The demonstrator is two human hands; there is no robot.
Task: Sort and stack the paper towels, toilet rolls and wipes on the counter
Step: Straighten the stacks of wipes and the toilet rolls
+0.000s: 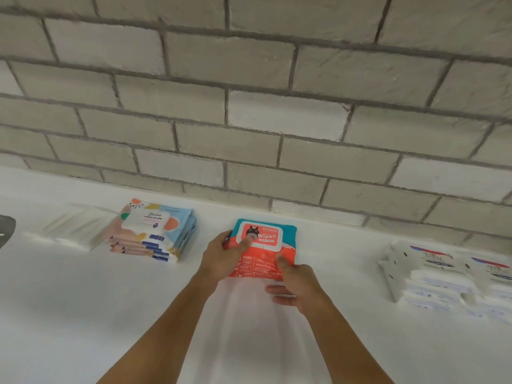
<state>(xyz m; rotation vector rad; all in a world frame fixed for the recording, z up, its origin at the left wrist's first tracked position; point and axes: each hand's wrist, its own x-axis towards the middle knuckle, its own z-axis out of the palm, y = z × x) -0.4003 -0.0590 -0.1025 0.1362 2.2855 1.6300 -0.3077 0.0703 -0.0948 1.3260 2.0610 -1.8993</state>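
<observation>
An orange and teal pack of baby wipes (266, 246) lies on the white counter (83, 314) near the wall. My left hand (221, 259) grips its left edge, thumb on the white lid. My right hand (295, 284) holds the near right corner, thumb on top and fingers underneath. To the left stands a stack of several colourful wipes packs (152, 234). White packs with blue and red print (448, 275) are piled at the right.
A grey brick wall (249, 106) rises directly behind the counter. Blurred clear-wrapped packs (72, 228) lie left of the colourful stack. A dark object (5, 228) shows at the far left edge.
</observation>
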